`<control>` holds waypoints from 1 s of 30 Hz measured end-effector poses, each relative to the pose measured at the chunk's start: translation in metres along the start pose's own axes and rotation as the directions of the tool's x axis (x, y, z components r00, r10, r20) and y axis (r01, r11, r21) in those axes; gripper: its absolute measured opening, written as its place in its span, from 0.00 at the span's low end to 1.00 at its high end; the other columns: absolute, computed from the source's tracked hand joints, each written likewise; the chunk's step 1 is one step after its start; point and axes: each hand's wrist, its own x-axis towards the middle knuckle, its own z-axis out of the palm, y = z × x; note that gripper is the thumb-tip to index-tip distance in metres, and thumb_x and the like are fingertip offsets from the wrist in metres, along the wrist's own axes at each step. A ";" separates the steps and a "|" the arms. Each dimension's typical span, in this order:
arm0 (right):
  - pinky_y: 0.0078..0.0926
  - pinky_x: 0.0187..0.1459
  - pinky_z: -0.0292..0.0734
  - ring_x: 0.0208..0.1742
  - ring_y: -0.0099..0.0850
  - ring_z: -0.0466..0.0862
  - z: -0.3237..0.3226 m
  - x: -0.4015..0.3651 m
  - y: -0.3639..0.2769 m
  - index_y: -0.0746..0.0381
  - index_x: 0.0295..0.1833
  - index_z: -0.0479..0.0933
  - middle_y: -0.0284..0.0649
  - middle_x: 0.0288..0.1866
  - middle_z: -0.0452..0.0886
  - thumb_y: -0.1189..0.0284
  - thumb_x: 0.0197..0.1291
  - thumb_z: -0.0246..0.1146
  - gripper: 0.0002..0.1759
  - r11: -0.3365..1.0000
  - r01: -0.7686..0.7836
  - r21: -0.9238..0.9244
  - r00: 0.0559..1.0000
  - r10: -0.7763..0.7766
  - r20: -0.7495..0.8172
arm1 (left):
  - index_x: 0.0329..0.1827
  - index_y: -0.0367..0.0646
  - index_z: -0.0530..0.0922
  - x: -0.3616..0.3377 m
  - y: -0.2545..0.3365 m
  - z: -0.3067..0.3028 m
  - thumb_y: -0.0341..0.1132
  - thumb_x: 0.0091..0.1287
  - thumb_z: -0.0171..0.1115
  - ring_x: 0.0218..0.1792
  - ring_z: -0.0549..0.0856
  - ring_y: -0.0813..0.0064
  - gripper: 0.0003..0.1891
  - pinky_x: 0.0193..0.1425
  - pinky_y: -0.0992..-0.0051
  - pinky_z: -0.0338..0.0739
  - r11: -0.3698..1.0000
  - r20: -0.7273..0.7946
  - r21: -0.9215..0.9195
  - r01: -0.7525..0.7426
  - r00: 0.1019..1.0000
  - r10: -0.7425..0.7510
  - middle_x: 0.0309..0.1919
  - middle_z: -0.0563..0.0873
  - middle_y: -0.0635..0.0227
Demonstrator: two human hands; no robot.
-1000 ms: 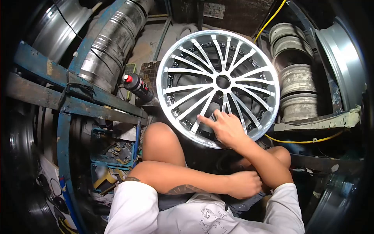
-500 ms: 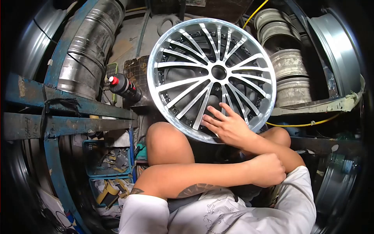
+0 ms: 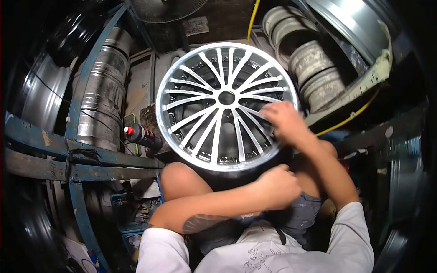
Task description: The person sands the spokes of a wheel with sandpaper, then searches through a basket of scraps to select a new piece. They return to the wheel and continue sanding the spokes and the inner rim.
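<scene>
A multi-spoke alloy wheel [image 3: 195,159] with bright spokes, dark gaps and a round centre hole lies face up in front of my knees. My right hand [image 3: 286,122] is over its right side, fingers loosely bent and fingertips at the spokes near the rim. Motion blurs this hand somewhat. Below the wheel's lower right edge, my left hand [image 3: 278,187] is curled into a fist above my thigh, its arm crossing in front of my body. The inside of the fist is hidden.
A dark bottle with a red cap [image 3: 142,135] lies left of the wheel. Blue metal rack bars [image 3: 114,154] run along the left, beside stacked rims [image 3: 102,95]. More worn rims [image 3: 314,63] sit at right, near a yellow hose [image 3: 350,116]. A fan [image 3: 168,10] stands behind.
My right hand has moved from the wheel's lower edge up to its right side. My left fist has left the right forearm and moved lower left. The view has shifted.
</scene>
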 end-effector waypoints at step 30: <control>0.43 0.61 0.84 0.55 0.50 0.90 -0.011 -0.036 0.026 0.62 0.55 0.88 0.51 0.53 0.91 0.74 0.65 0.64 0.15 0.759 -0.284 0.586 0.908 0.410 -0.091 | 0.91 0.59 0.51 -0.060 -0.155 0.036 0.71 0.38 0.85 0.88 0.48 0.37 0.76 0.85 0.31 0.39 0.710 -0.084 0.020 0.703 0.709 -0.700 0.87 0.50 0.39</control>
